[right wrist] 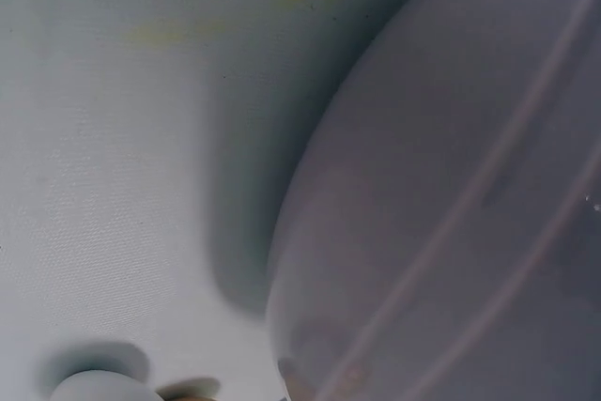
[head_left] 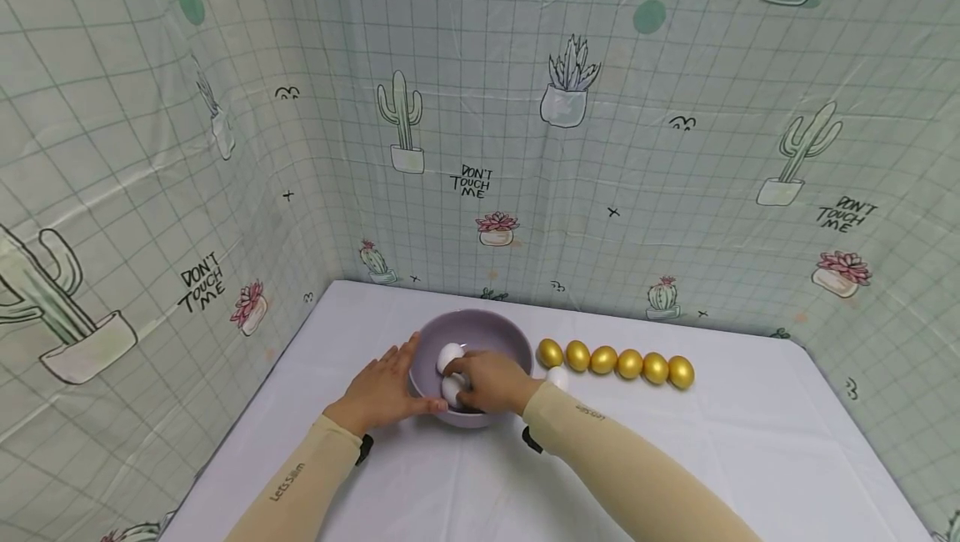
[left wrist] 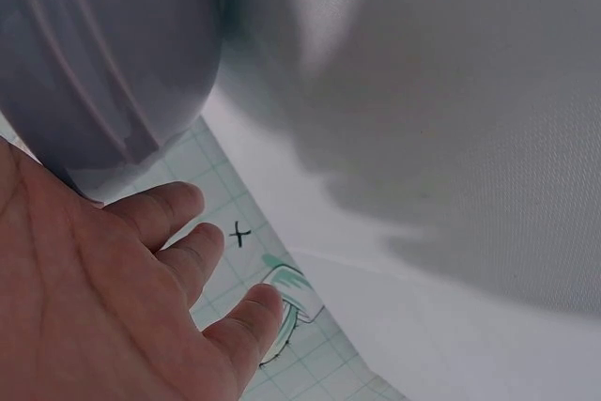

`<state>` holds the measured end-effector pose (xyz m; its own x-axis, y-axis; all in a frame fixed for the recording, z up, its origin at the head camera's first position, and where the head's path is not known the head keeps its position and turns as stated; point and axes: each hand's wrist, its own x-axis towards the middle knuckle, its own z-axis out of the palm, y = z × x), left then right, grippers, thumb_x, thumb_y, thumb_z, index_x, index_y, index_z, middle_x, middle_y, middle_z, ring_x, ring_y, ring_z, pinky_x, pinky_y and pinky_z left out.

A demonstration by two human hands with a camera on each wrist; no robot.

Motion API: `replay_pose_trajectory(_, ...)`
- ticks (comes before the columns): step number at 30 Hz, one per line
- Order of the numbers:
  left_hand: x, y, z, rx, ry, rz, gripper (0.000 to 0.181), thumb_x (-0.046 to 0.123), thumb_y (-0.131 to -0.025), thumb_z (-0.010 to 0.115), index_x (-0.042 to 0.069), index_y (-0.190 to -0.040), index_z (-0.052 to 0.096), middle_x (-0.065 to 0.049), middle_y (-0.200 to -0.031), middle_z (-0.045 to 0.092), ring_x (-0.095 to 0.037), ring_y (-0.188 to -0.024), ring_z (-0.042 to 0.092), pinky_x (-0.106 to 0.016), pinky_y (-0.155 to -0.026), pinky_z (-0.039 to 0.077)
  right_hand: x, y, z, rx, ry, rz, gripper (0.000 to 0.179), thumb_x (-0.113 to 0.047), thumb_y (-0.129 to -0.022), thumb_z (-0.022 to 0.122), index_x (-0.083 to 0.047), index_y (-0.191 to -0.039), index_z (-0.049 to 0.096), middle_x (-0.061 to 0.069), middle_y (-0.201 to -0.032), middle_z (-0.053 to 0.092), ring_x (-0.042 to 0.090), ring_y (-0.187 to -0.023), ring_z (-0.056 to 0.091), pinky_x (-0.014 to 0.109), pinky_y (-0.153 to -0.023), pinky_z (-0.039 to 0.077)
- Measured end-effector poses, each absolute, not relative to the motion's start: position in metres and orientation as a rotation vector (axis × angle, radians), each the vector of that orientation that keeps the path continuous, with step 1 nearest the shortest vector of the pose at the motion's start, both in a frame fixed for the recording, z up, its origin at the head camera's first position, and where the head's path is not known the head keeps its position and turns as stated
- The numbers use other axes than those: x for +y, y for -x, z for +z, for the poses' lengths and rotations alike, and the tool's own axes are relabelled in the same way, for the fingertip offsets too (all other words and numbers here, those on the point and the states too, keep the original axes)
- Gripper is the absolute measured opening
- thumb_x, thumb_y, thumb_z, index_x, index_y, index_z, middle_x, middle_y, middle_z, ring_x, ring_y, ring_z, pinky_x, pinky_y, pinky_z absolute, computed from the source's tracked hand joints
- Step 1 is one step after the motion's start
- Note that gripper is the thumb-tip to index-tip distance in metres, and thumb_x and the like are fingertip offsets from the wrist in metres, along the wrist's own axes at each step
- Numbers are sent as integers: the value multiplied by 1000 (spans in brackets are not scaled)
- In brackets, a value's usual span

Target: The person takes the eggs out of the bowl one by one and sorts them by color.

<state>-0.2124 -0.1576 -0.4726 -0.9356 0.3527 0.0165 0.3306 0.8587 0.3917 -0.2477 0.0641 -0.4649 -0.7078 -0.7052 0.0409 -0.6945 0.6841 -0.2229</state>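
Observation:
A mauve bowl (head_left: 517,338) stands on the table with two white eggs visible inside, one farther back (head_left: 450,356) and one nearer (head_left: 452,390). My right hand (head_left: 491,382) reaches over the bowl's right side and pinches the nearer white egg; part of that egg is hidden behind the fingers. At the bowl's left, my left hand (head_left: 386,388) rests against the outside with fingers spread, its thumb along the front rim. The left wrist view shows its fingers (left wrist: 249,321) extended beside the bowl wall (left wrist: 113,53). Inside the right wrist view, the bowl's outer wall (right wrist: 441,213) hides the right hand's fingertips.
A row of several golden eggs (head_left: 603,360) lies right of the bowl. Another white egg (head_left: 557,377) sits before the row's left end, partly behind the right sleeve. A white cloth covers the table (head_left: 750,442); cactus-printed sheets (head_left: 525,142) hang behind and at both sides.

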Motion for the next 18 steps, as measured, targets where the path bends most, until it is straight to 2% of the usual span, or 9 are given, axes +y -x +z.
replay_pose_trajectory(8, -158, 212, -472, 2966, -536, 609, 123, 77, -76, 66, 2, -159, 14, -21, -157, 31, -41, -143, 29, -58, -112, 27, 61, 248, -465, 2821, 1166, -366, 43, -21, -81, 82, -14, -121, 69, 2, -109, 68, 14, -94, 62, 29, -84, 51)
replay_pose_trajectory(18, -158, 211, -472, 2955, -529, 618, 123, 76, -76, 66, 3, -160, 13, -20, -158, 30, -41, -144, 28, -57, -113, 26, 59, 250, -466, 2799, 1101, -402, 46, -19, -79, 85, -12, -122, 67, 0, -110, 70, 14, -96, 63, 29, -86, 50)
